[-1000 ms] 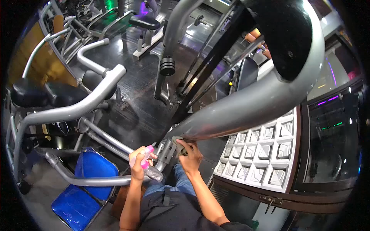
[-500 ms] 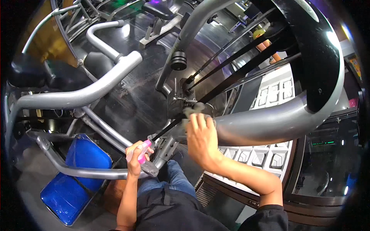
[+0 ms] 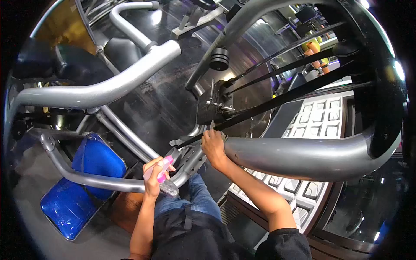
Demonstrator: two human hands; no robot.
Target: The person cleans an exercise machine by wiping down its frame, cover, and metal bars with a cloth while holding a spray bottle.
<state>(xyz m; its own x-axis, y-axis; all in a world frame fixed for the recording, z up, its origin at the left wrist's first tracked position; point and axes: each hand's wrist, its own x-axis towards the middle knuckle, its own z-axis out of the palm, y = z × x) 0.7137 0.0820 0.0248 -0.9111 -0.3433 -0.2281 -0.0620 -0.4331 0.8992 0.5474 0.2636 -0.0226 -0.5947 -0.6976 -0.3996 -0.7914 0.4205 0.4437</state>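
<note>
My left hand (image 3: 151, 178) is wrapped round a spray bottle (image 3: 169, 188) with a pink trigger head and a clear body. It hangs just above my legs, beside the frame's metal joint. My right hand (image 3: 212, 149) presses down at the left end of a thick grey machine tube (image 3: 299, 157). A greyish cloth (image 3: 224, 137) shows partly at its fingers; most of it is hidden beneath the hand. A dark strap or belt (image 3: 273, 102) runs up to the right from beside that hand.
A curved silver bar (image 3: 104, 89) crosses on the left, above blue pads (image 3: 71, 212). A black knob (image 3: 219, 59) hangs from the upright tube. White panelling with square recesses (image 3: 288, 186) lies behind the thick tube. Guide rods (image 3: 286, 45) slant to the upper right.
My right hand has moved slightly left and down along the frame with the cloth, now lower under the fingers. The view has shifted a little; my left hand still holds the spray bottle.
</note>
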